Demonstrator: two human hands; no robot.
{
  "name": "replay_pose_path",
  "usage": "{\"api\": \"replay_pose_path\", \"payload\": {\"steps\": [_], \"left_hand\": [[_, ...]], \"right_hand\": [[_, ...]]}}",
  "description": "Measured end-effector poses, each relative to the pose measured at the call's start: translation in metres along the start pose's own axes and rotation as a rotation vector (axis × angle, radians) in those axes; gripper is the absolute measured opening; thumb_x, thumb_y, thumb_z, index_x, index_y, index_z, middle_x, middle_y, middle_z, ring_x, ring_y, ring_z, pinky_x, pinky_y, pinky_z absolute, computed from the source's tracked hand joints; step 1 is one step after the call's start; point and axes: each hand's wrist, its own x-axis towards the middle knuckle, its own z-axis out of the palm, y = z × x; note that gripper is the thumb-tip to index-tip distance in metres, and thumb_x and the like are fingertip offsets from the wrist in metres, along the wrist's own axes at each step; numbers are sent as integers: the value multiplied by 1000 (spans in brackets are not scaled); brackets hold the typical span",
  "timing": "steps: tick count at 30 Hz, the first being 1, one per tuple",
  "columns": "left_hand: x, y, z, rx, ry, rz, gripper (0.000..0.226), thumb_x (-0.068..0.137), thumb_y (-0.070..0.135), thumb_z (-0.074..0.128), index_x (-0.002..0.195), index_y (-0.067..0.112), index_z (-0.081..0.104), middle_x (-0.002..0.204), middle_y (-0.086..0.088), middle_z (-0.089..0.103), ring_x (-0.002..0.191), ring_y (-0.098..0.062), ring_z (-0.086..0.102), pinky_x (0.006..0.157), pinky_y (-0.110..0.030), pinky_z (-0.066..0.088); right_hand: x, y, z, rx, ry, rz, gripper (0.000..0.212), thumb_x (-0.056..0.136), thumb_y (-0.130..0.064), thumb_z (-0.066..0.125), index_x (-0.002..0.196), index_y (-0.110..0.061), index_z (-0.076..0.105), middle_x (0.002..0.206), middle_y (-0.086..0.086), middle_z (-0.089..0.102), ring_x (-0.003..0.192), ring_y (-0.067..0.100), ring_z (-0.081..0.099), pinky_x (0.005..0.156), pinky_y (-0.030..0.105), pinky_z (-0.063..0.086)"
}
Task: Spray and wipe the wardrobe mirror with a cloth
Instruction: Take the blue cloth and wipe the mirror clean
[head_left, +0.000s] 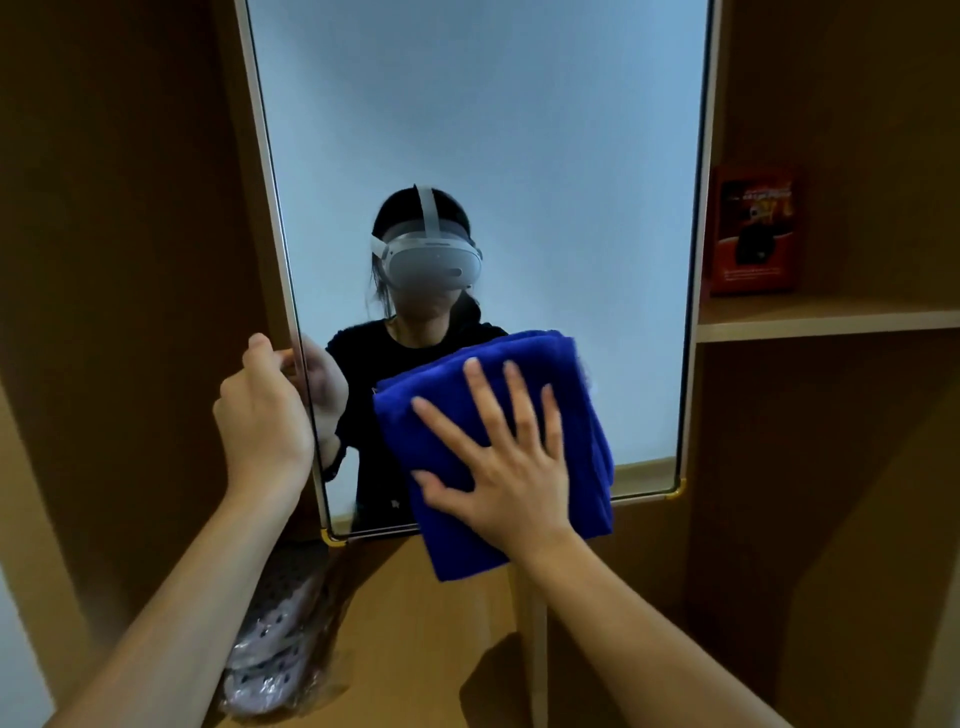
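1. Right hand (511, 467), fingers spread flat, presses the cloth (493, 447) on the mirror (493, 156), low near its 6 o'clock edge.
2. Left hand (262, 410) grips the frame at 9 o'clock.
3. Unwiped glass probably lies toward 12.

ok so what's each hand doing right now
left hand: grips the mirror's left edge
right hand: open, fingers spread, pressing the blue cloth on the mirror

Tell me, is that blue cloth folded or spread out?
Folded: the blue cloth shows stacked layers along its top edge, pressed flat under the right hand.
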Motion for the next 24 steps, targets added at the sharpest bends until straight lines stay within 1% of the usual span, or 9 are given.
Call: {"api": "replay_pose_path", "payload": {"steps": [2,5,7,9,12,15,18,22,24], "left_hand": [[0,2,0,7,2,16,54,103,41,24,67,26,60,74,3,62,75,-11,57,74,-34,41],[1,1,0,10,-1,24,54,103,39,24,64,29,61,72,6,61,73,-4,55,79,-34,42],[2,-2,0,28,-9,40,55,102,40,23,67,26,63,74,4,63,77,-10,58,82,-38,44],[3,-3,0,60,-9,61,59,101,41,22,75,13,66,76,-2,64,84,-21,60,88,-45,46],[3,-5,0,98,-11,75,62,100,41,21,80,2,64,76,-5,63,90,-30,59,92,-52,45],[3,-4,2,98,-14,70,60,100,42,20,84,5,65,80,-5,63,98,-32,59,93,-54,44],[2,-3,2,110,-22,88,61,102,42,20,86,7,67,89,-10,66,99,-31,59,93,-49,44],[2,0,2,126,-54,109,52,104,40,22,74,19,60,79,-4,63,90,-29,60,82,-47,45],[4,1,3,117,-50,106,52,103,42,23,72,20,59,78,-1,63,88,-27,61,82,-48,46]], "right_hand": [[-7,22,-1,3,-8,56,67,87,-70,40,148,-46,25,160,2,16,149,31,9,118,56,8],[-19,56,-3,-23,-24,168,70,87,-70,38,149,-44,20,160,5,13,148,34,9,118,57,8],[-23,75,-6,-26,-33,226,75,86,-69,39,151,-45,13,161,7,10,148,35,6,118,57,7],[-24,89,-9,-17,-42,249,77,85,-68,39,152,-46,7,161,7,8,149,34,3,118,57,5],[-11,100,-14,0,-47,259,76,85,-66,38,152,-45,8,162,7,5,149,33,1,119,56,3],[24,108,-23,11,-10,304,73,87,-67,36,151,-43,13,162,7,7,149,32,2,119,55,2],[84,121,-38,15,20,311,71,88,-68,34,151,-43,14,163,6,8,149,31,2,119,54,1],[173,140,-62,-8,45,300,69,91,-70,25,152,-43,10,164,4,4,150,30,0,119,54,1],[193,143,-66,-15,58,309,68,92,-70,20,153,-41,9,164,4,4,150,30,0,119,54,0]]}}
